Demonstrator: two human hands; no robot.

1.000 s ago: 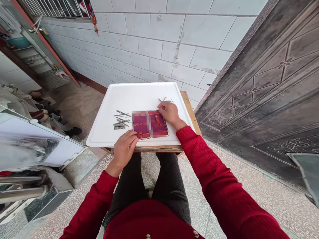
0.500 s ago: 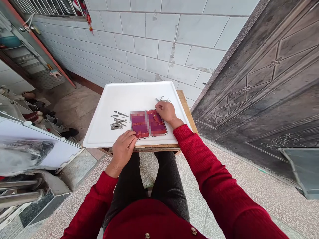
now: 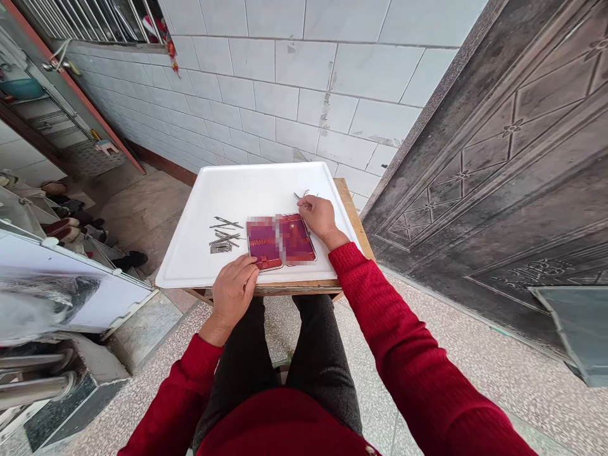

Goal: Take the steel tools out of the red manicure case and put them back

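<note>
A red and purple case (image 3: 260, 239) with a row of small loops lies open and flat on a white tray (image 3: 190, 263). My left hand (image 3: 234, 285) is closed at its lower left corner, fingers on the edge. My right hand (image 3: 319, 216) is at the upper right of the case, thumb and forefinger pinched together; what they hold, if anything, is hidden. Just beyond those fingertips are thin metal tools (image 3: 306, 193), partly covered by the hand. Left of the case lie several slim metal tools (image 3: 225, 223) and a nail clipper (image 3: 220, 248).
The tray rests on a wooden table (image 3: 351, 206), whose edge shows at the right and front. A tiled wall (image 3: 280, 95) stands behind. To the right is a dark patterned metal door (image 3: 479, 183); to the left, a white panel (image 3: 61, 272).
A small red flap on the case's right half, raised before, now lies flatter. My right hand sits slightly closer to the metal tools. My left hand stays at the corner; the view has shifted slightly.
</note>
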